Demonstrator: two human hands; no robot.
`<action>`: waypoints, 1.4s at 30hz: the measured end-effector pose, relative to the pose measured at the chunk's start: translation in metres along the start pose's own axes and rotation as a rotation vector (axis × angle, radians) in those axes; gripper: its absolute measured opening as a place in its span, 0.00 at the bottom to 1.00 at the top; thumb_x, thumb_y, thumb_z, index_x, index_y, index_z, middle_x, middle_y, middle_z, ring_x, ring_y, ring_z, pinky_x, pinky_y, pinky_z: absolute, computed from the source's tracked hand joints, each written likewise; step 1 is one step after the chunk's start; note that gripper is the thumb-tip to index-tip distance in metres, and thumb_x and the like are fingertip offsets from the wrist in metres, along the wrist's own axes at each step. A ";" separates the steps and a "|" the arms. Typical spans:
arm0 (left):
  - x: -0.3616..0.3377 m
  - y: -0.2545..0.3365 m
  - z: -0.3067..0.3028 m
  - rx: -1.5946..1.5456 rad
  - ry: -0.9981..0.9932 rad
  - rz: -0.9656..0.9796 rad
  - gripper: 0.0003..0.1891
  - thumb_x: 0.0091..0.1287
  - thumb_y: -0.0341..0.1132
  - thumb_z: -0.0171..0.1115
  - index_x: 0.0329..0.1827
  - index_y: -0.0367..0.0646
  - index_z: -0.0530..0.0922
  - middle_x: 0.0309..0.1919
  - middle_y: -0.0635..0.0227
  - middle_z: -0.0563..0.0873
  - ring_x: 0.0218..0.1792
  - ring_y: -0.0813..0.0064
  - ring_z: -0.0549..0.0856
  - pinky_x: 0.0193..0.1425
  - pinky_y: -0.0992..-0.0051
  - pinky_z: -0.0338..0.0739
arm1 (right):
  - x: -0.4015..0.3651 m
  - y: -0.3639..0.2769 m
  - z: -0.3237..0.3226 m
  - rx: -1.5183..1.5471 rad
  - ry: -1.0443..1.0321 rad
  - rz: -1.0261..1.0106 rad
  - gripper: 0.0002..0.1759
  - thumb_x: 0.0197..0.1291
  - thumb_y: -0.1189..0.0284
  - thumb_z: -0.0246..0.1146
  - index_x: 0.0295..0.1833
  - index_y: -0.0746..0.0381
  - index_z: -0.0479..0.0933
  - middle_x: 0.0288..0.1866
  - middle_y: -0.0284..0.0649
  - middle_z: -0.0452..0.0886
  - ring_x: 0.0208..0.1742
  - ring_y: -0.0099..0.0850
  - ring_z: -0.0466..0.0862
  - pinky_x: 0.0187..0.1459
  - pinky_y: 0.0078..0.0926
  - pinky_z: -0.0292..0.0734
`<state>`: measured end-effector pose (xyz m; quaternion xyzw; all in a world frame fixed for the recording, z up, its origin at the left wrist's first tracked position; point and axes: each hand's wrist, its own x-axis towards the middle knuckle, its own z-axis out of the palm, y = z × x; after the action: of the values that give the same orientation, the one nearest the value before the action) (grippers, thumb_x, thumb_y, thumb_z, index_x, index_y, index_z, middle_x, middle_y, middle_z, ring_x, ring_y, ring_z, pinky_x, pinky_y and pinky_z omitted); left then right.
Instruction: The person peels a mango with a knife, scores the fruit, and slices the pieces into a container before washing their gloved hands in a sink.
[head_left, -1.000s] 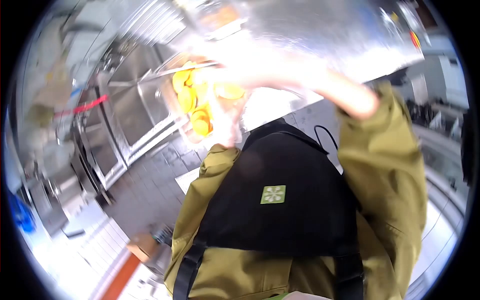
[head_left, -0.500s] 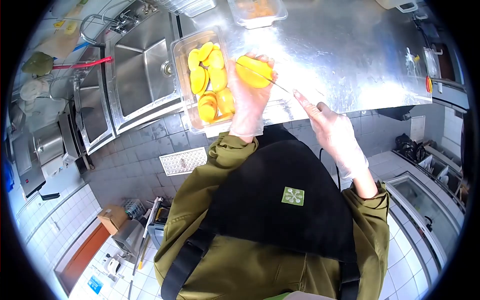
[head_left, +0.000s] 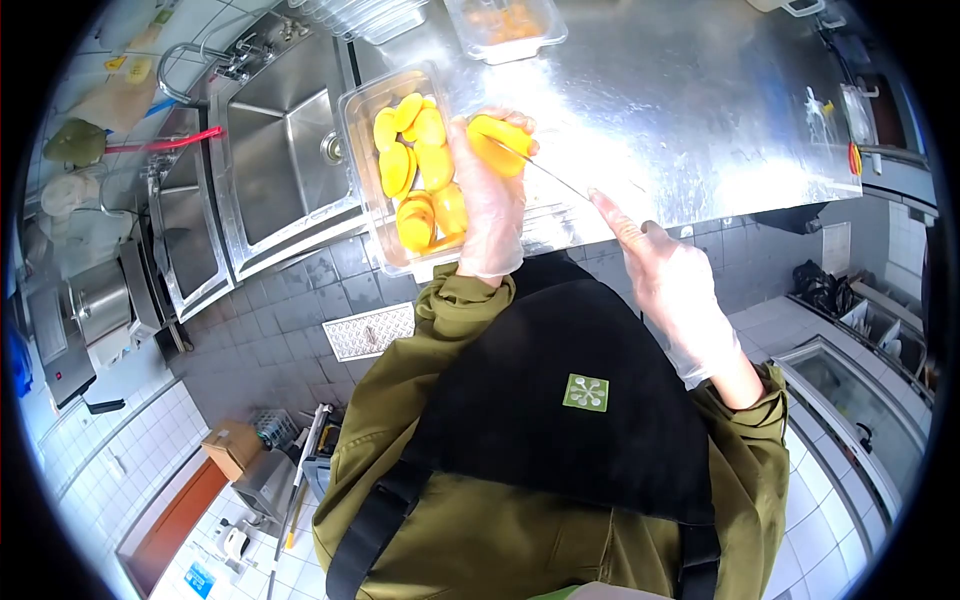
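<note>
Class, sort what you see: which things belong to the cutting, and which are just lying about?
In use: left hand, yellow fruit, right hand, knife, tray of yellow slices.
Lying about: sink, second tray.

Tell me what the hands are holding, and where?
The left hand wraps its fingers around a yellow fruit piece. The right hand holds a knife by its handle end.

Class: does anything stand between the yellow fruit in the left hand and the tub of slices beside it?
Nothing separate. The fruit sits in the left hand right beside the open tub; only that hand itself and the tub's wall lie between. The knife, in the right hand, meets it from the far side.
</note>
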<state>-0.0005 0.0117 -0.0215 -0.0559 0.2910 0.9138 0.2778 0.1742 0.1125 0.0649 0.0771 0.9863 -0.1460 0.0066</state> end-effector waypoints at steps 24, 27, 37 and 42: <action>-0.004 0.004 0.014 -0.034 -0.063 0.005 0.24 0.70 0.56 0.36 0.37 0.44 0.72 0.30 0.65 0.75 0.37 0.65 0.76 0.53 0.59 0.70 | -0.004 -0.014 -0.018 0.188 -0.010 0.095 0.32 0.52 0.82 0.56 0.64 0.48 0.67 0.24 0.43 0.73 0.18 0.41 0.77 0.20 0.35 0.72; -0.003 0.004 0.016 -0.066 -0.076 -0.014 0.25 0.70 0.56 0.36 0.37 0.44 0.72 0.30 0.65 0.75 0.36 0.65 0.75 0.50 0.60 0.70 | -0.003 -0.013 -0.014 0.192 -0.018 0.098 0.32 0.52 0.82 0.56 0.65 0.49 0.66 0.24 0.43 0.73 0.19 0.41 0.77 0.20 0.35 0.72; 0.008 0.005 0.005 0.059 -0.042 0.042 0.26 0.72 0.55 0.33 0.35 0.42 0.72 0.28 0.64 0.75 0.33 0.65 0.75 0.43 0.65 0.71 | -0.009 -0.006 -0.004 0.156 -0.048 0.136 0.34 0.57 0.82 0.54 0.69 0.45 0.62 0.20 0.44 0.70 0.17 0.39 0.76 0.22 0.34 0.73; 0.006 0.003 0.006 0.143 -0.076 0.121 0.26 0.72 0.54 0.32 0.35 0.41 0.71 0.29 0.63 0.75 0.33 0.65 0.75 0.43 0.65 0.72 | -0.012 -0.008 -0.019 0.121 -0.137 0.186 0.34 0.58 0.82 0.54 0.69 0.45 0.62 0.19 0.44 0.69 0.17 0.39 0.75 0.22 0.33 0.73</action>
<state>-0.0072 0.0159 -0.0161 0.0163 0.3475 0.9073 0.2361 0.1852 0.1090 0.0857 0.1585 0.9615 -0.2087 0.0830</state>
